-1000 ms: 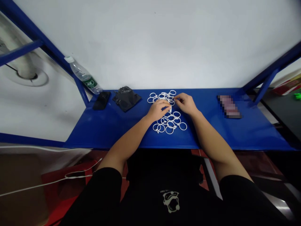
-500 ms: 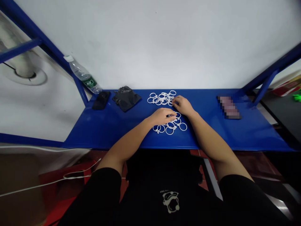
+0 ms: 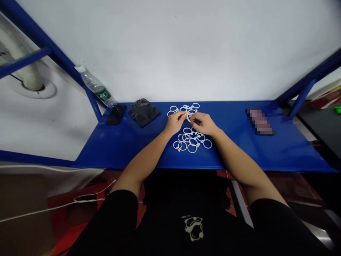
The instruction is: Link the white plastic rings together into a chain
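Observation:
On the blue shelf (image 3: 128, 145) lie two clusters of white plastic rings. The near cluster (image 3: 192, 140) sits just in front of my hands, and the far cluster (image 3: 186, 107) lies close to the wall. My left hand (image 3: 175, 122) and my right hand (image 3: 203, 124) meet between the clusters. Both pinch one white ring (image 3: 188, 116) from opposite sides, with the fingers closed on it.
A clear water bottle (image 3: 96, 86) leans against the blue frame at the back left. Next to it lie a black phone (image 3: 115, 114) and a crumpled black bag (image 3: 143, 111). A blurred flat object (image 3: 259, 121) rests at the right.
My left hand rose from the near cluster and moved back toward the wall. My right hand shifted slightly left to meet it, and both now pinch one ring.

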`<state>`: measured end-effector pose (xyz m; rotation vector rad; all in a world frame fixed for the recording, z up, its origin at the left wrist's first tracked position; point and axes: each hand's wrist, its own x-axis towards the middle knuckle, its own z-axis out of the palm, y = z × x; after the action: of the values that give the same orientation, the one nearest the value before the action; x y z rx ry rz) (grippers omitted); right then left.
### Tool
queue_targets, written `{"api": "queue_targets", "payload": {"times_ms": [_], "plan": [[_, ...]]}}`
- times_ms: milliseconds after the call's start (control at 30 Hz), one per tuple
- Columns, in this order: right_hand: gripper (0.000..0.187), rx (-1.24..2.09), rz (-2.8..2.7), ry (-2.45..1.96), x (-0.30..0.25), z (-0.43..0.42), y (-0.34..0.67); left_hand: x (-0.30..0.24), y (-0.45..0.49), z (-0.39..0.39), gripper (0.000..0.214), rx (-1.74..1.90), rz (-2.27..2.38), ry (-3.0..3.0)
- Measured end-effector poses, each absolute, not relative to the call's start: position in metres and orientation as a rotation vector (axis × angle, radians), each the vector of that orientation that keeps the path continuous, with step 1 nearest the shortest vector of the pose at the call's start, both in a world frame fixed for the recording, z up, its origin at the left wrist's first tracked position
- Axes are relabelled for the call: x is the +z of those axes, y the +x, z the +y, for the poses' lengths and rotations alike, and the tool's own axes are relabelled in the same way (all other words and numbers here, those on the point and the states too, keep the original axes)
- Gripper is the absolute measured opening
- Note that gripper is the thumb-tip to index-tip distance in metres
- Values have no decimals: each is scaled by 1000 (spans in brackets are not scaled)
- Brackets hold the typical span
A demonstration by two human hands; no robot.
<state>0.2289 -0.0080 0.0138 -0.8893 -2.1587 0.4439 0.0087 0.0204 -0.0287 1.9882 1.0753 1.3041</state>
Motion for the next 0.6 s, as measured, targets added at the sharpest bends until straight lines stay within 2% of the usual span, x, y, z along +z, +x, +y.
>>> {"api": "queue_targets", "payload": {"times_ms": [233, 600], "plan": [[30, 602, -1938, -1043, 10, -7, 228, -26, 10, 13, 16, 1412, 1003, 2183], [31, 644, -1899, -1013, 8, -9, 224, -18, 8, 10, 10, 1377, 1026, 2346]]}}
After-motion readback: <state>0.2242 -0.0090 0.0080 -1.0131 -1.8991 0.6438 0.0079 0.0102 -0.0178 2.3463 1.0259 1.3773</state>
